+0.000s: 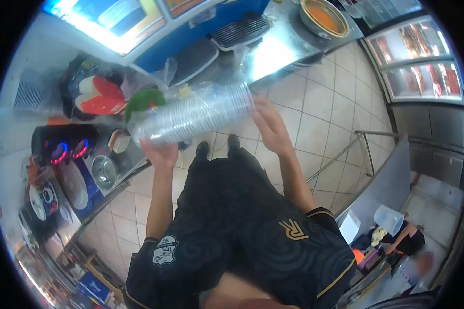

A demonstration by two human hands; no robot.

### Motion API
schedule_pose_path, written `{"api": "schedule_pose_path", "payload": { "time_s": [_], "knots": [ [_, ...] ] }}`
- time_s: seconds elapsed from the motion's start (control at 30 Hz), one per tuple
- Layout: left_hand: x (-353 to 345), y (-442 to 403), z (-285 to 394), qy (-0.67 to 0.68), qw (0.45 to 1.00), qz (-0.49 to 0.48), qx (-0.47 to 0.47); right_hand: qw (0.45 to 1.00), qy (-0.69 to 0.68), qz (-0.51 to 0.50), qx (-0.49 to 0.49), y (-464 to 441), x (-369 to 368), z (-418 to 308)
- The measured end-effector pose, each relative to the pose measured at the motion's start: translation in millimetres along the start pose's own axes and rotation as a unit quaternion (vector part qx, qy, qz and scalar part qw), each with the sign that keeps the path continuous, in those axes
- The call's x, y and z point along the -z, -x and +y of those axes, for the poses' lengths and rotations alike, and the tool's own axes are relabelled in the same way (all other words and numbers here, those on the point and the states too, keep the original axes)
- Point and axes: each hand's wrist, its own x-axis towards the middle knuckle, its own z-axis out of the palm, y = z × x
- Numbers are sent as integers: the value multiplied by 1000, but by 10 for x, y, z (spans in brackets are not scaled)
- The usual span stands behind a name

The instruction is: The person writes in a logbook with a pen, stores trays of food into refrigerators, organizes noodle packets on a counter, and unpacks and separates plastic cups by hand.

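A long stack of clear plastic cups (198, 113) in a see-through wrapper lies across both hands, slightly tilted up to the right. My left hand (160, 153) grips the stack from below at its left end. At the right end, my right hand (268, 123) has its fingers against the last cup; part of them is hidden behind it. Just beyond the left end lies something green (143, 103) on the counter. Near it is a red and white packet (102, 95).
A metal counter (273, 51) carries drip trays (239, 30) and a bowl of orange liquid (322, 18). A black speaker with lit rings (67, 144) and a clear bowl (104, 171) stand left. A display fridge (423, 64) is at right; another person (404, 242) is lower right.
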Motion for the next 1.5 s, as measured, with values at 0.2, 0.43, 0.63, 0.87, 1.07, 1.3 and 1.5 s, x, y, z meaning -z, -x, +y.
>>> {"api": "schedule_pose_path", "payload": {
  "time_s": [0.2,0.43,0.63,0.87,1.07,1.3,1.5],
  "knots": [
    [-112,438,-351,-25,937,-277,212,966,-230,121,7,308,407,-136],
    [523,-525,-721,6,791,-443,423,984,-123,111,-67,587,574,-773],
    [-931,-327,-617,-326,768,-378,401,995,98,11,-21,658,428,-1229],
    [-1357,-290,-310,-452,646,-475,390,976,204,-42,-61,759,310,-1719],
    [-1698,-248,-69,-478,538,-646,254,963,243,-109,-49,683,143,-2092],
    [-1772,-158,147,-394,539,-701,251,974,171,-101,-111,599,-161,-2314],
    [-1780,-140,168,-388,551,-683,283,964,244,-102,-14,533,-76,-2071]
  ]
}}
